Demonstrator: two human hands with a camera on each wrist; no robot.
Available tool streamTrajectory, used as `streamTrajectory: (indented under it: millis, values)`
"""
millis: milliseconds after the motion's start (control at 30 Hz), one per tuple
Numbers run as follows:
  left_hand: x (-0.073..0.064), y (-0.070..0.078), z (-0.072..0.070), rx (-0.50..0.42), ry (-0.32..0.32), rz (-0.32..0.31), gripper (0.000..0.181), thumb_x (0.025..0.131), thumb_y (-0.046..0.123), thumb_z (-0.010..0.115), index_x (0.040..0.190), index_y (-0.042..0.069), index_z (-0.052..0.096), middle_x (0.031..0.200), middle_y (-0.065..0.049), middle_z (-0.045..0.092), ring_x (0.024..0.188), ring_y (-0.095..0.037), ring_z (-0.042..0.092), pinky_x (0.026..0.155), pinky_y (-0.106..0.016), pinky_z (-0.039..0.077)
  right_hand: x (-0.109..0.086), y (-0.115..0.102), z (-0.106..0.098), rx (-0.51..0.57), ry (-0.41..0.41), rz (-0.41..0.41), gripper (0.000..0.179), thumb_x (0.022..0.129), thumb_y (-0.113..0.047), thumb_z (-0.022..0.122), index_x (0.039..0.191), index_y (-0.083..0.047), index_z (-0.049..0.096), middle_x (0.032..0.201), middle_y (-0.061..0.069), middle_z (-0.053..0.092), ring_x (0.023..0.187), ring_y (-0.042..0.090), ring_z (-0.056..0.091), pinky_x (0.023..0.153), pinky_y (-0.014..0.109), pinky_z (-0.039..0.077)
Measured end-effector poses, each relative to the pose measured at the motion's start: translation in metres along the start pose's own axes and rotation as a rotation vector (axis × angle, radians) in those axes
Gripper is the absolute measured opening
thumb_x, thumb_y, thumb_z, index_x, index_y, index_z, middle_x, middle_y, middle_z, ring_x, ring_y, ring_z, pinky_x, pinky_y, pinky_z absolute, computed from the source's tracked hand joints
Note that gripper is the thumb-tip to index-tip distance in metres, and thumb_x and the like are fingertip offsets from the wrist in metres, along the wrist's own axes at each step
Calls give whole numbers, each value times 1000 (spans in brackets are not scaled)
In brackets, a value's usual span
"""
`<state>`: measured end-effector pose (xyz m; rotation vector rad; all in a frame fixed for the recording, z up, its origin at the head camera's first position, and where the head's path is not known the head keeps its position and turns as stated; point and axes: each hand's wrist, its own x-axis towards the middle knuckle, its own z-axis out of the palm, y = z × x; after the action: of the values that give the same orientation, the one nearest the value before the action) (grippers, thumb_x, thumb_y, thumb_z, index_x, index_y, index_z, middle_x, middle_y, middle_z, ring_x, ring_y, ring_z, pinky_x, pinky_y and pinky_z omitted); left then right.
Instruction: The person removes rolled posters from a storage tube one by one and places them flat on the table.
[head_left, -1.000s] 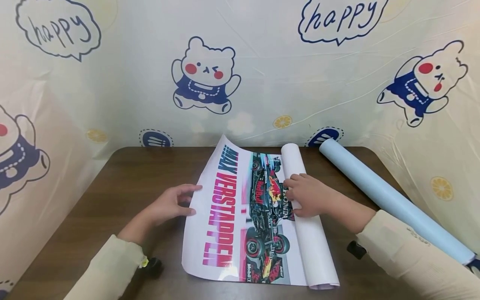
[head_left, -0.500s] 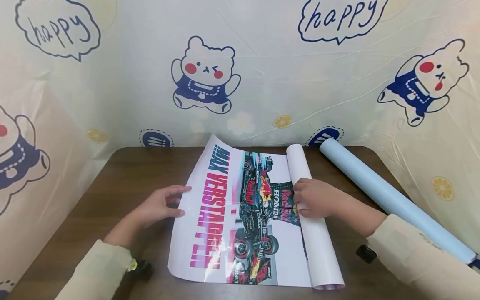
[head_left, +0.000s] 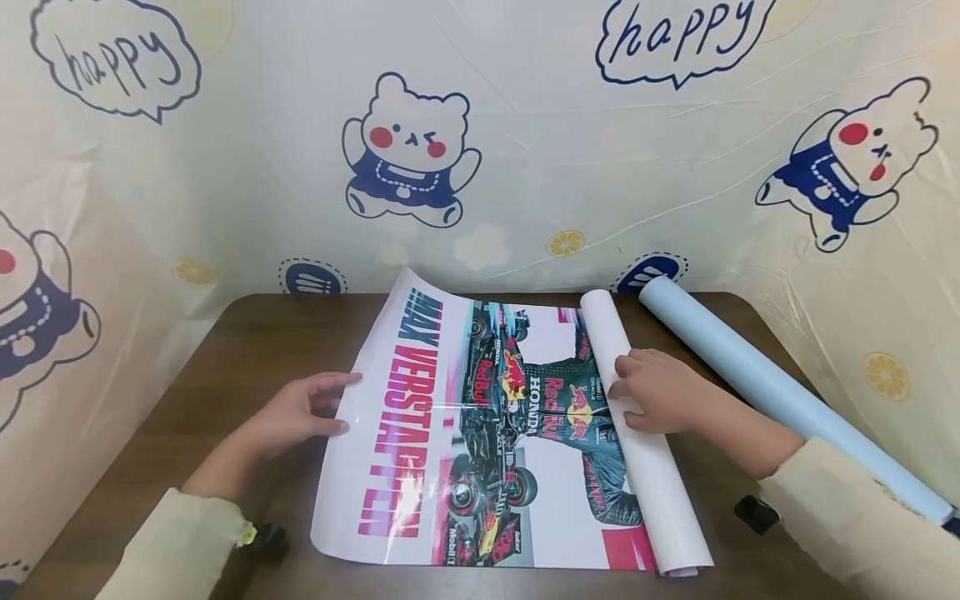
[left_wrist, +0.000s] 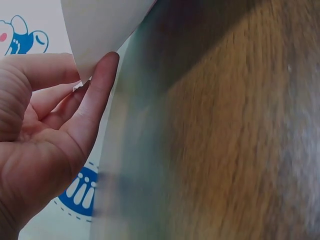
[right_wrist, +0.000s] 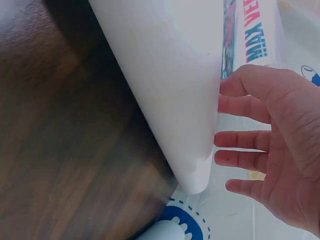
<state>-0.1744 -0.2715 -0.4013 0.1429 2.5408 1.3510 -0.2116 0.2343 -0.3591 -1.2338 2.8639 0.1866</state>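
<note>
A glossy poster [head_left: 397,417] with a race car and large pink and blue lettering lies partly unrolled in the head view. Its right part is a white roll [head_left: 656,483]. My left hand [head_left: 292,417] pinches the poster's left edge between thumb and fingers; in the left wrist view the sheet's pale underside shows between them. On the roll rests my right hand [head_left: 667,396]; in the right wrist view its fingers [right_wrist: 245,142] are nearly straight, with their tips against the roll's side. The printed part inside the roll is hidden.
A long pale blue roll [head_left: 780,392] lies slanting along the right of the brown table [head_left: 255,342]. Behind and beside the table hangs a sheet [head_left: 540,158] printed with cartoon bears. Each wrist has a dark device, such as the left one [head_left: 266,540].
My left hand has drawn the poster's edge leftward. The roll and my right hand have shifted rightward, exposing more of the printed picture, including a dark racing suit. The blue roll has stayed put.
</note>
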Motion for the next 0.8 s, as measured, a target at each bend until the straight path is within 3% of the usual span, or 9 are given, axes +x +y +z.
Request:
streamTrajectory:
  millis: [167, 400, 500, 633, 800]
  values:
    - [-6, -6, -6, -18, 8, -11, 81, 78, 23, 84, 147, 11, 44, 137, -21, 50, 113, -40, 60, 79, -44, 57, -4, 3, 1, 35, 28, 3, 35, 76, -29, 82, 105, -12, 73, 112, 11, 63, 99, 27, 56, 85, 42, 53]
    - [-11, -16, -17, -18, 20, -12, 82, 78, 24, 83, 148, 11, 41, 137, -22, 50, 113, -40, 60, 78, -45, 57, -9, 6, 3, 70, 40, -49, 26, 79, -10, 77, 105, -14, 77, 119, 17, 63, 105, 33, 57, 85, 45, 54]
    - [-13, -20, -22, -10, 26, -15, 83, 78, 26, 83, 148, 12, 41, 137, -22, 50, 112, -40, 60, 78, -46, 57, -12, 9, 8, 94, 35, -3, 26, 80, -18, 79, 105, -13, 76, 119, 18, 62, 105, 33, 56, 84, 44, 54]
    - [-14, -27, -28, 10, 40, -34, 85, 77, 29, 84, 149, 12, 41, 136, -22, 51, 111, -41, 61, 77, -46, 57, -15, 10, 14, 105, 31, 76, 39, 76, -33, 82, 108, -11, 73, 125, 19, 58, 110, 36, 53, 84, 46, 54]
    - [-15, -32, -30, 6, 50, -49, 86, 77, 29, 84, 149, 11, 40, 134, -24, 52, 107, -40, 63, 75, -45, 58, -15, 10, 17, 67, 72, 73, 38, 75, -25, 84, 107, -9, 72, 128, 20, 57, 114, 38, 53, 89, 47, 52]
